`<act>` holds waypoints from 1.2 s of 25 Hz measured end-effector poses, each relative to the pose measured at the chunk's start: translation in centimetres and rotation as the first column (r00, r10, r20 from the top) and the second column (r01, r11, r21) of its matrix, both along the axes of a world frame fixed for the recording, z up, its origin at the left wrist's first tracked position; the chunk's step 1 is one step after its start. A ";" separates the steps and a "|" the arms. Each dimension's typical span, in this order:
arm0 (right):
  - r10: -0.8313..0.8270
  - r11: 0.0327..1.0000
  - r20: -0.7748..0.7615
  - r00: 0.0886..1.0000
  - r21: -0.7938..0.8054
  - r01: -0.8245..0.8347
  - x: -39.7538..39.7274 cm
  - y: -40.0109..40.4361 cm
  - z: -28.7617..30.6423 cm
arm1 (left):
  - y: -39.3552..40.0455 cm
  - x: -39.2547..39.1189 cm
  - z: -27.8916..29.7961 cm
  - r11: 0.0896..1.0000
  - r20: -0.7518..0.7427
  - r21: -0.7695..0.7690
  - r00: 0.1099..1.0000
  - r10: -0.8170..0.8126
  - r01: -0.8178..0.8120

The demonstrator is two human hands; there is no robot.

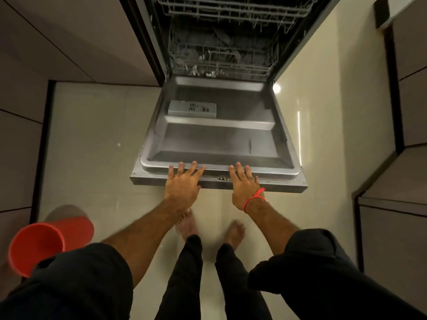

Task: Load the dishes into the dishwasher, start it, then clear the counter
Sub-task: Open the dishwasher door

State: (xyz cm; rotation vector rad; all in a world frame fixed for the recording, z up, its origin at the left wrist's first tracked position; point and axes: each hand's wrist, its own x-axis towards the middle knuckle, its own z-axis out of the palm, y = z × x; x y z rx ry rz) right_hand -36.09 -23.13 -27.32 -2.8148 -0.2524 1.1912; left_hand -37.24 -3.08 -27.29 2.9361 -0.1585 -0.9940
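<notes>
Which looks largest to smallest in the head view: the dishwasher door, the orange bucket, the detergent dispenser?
1. dishwasher door, clearly the largest.
2. orange bucket, though it is nearer the camera and partly hidden by a sleeve, which makes its true size unsure.
3. detergent dispenser, the smallest.

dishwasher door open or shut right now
Open. The dishwasher door lies folded down flat, its inner face up, racks visible behind. Left hand and right hand rest on its front edge.

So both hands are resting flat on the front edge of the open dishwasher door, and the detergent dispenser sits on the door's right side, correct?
Not quite: the head view shows the detergent dispenser on the left side of the dishwasher door. The left hand and right hand do rest flat on its front edge.
</notes>
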 end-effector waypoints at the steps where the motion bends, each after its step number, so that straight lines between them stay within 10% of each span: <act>1: 0.007 1.000 -0.044 0.999 -0.008 -0.007 -0.8 0.0 -1.3 | -0.1 -0.7 -1.3 1.000 -0.041 -0.005 0.999 0.004 -0.004; 16: 0.101 0.994 -0.176 0.979 0.058 -0.092 -7.6 -3.2 -23.5 | -3.8 -9.5 -23.7 0.990 -0.202 0.104 0.972 0.119 -0.100; 30: 0.103 0.995 -0.237 0.966 0.023 -0.100 -7.4 -2.7 -31.4 | -2.5 -7.9 -30.7 0.995 -0.318 0.097 0.948 -0.005 0.037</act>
